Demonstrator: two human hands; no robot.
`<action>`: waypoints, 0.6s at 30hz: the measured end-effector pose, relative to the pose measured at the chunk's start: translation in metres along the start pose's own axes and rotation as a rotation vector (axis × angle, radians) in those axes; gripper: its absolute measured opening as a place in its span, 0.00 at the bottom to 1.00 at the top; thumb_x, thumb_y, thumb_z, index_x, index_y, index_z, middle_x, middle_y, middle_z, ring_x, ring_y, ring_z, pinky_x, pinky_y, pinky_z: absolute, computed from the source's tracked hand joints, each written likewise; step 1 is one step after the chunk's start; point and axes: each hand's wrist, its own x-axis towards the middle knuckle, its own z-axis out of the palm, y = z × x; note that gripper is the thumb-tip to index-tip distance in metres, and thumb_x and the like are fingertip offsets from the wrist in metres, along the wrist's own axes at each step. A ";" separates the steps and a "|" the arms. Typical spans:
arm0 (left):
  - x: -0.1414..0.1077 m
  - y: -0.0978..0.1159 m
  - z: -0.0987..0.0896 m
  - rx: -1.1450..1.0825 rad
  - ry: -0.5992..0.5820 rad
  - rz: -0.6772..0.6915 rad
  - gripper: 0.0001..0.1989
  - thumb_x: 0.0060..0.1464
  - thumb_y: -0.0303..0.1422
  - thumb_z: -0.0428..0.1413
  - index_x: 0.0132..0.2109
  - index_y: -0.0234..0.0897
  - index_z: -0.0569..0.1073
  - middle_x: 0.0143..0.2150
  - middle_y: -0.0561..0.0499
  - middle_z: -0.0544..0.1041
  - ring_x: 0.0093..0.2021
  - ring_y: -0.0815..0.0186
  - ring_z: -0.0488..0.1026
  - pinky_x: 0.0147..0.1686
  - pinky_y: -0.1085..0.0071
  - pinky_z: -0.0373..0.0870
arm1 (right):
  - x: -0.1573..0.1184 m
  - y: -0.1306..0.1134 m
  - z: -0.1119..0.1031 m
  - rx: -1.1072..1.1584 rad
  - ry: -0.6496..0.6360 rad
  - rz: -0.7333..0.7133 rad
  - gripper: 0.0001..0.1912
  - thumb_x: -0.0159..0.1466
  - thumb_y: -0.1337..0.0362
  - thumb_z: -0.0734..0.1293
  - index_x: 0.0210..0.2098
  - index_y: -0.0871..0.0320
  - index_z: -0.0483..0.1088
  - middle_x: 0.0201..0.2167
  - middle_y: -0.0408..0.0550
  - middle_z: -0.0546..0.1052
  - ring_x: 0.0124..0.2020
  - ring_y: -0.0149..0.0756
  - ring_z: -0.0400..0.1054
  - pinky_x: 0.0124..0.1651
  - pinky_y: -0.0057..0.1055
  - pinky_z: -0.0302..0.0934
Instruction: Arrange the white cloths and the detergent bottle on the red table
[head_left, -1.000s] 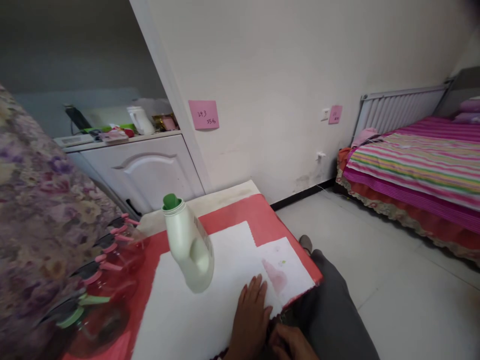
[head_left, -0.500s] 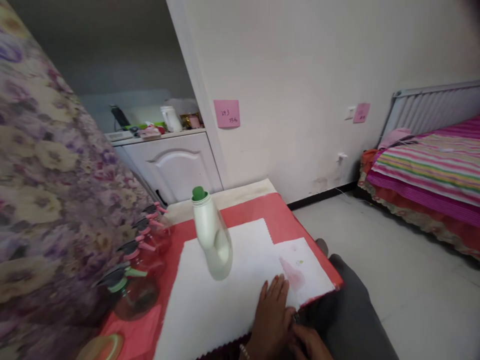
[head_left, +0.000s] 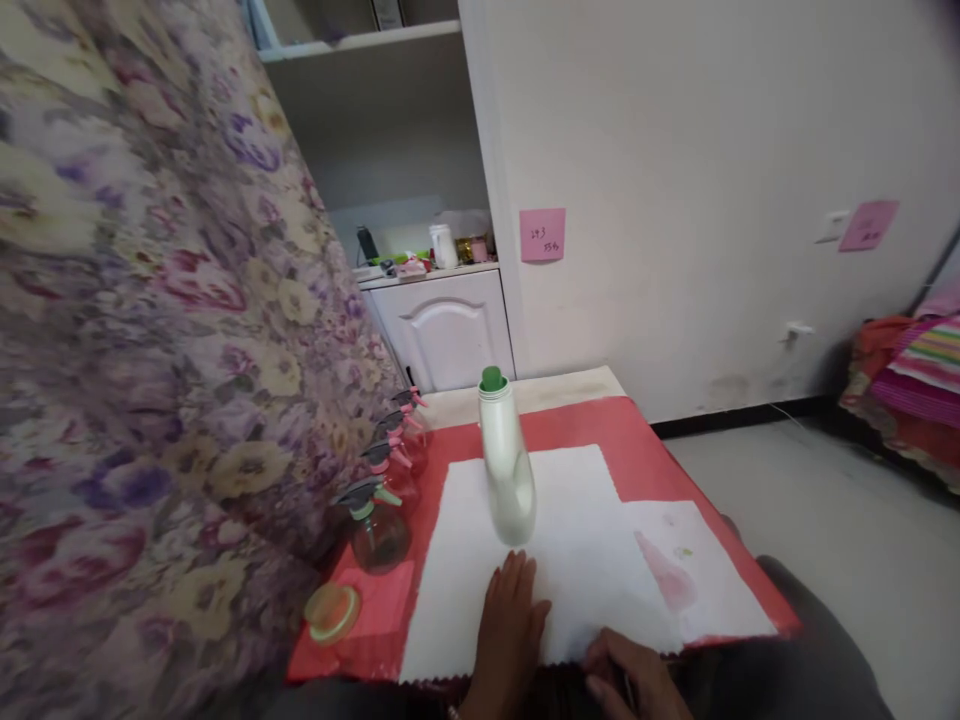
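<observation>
My left hand [head_left: 510, 632] lies flat, palm down, on a large white cloth [head_left: 480, 590] spread over a red table cover [head_left: 637, 440]. Its fingertips are just short of a white bottle with a green cap [head_left: 508, 470] that stands on the cloth. My right hand [head_left: 634, 680] is at the cloth's near edge with its fingers curled on the hem; the frame's bottom edge cuts part of it off. To the right lies a smaller white cloth [head_left: 712, 600] with a pink stain [head_left: 666, 580].
Several clear spray bottles [head_left: 375, 515] with pink and green triggers line the table's left side, next to a round lid [head_left: 332, 612]. A floral curtain [head_left: 150, 350] fills the left. Behind are a white cabinet [head_left: 446, 325], a wall with a pink note [head_left: 541, 235], and a striped bed [head_left: 915, 380] at far right.
The view has swung left, so the bed has slid to the frame's edge and the curtain fills more. My left hand stays on the cloth, now nearer the bottle; the right hand has shifted right along the hem.
</observation>
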 end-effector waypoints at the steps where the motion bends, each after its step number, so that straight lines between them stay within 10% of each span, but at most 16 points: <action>1: -0.003 -0.003 0.002 0.014 0.009 0.004 0.20 0.62 0.35 0.49 0.58 0.36 0.69 0.59 0.40 0.74 0.60 0.55 0.70 0.55 0.56 0.72 | 0.010 -0.008 0.003 -0.006 0.000 -0.016 0.06 0.61 0.61 0.63 0.33 0.55 0.70 0.25 0.42 0.75 0.27 0.33 0.67 0.32 0.25 0.60; 18: -0.016 -0.013 0.024 0.200 0.152 0.160 0.21 0.58 0.31 0.49 0.58 0.38 0.68 0.58 0.43 0.75 0.57 0.57 0.72 0.49 0.59 0.73 | 0.050 0.034 0.051 -0.233 -0.059 -0.040 0.06 0.59 0.61 0.64 0.27 0.53 0.68 0.23 0.40 0.77 0.24 0.31 0.67 0.29 0.22 0.57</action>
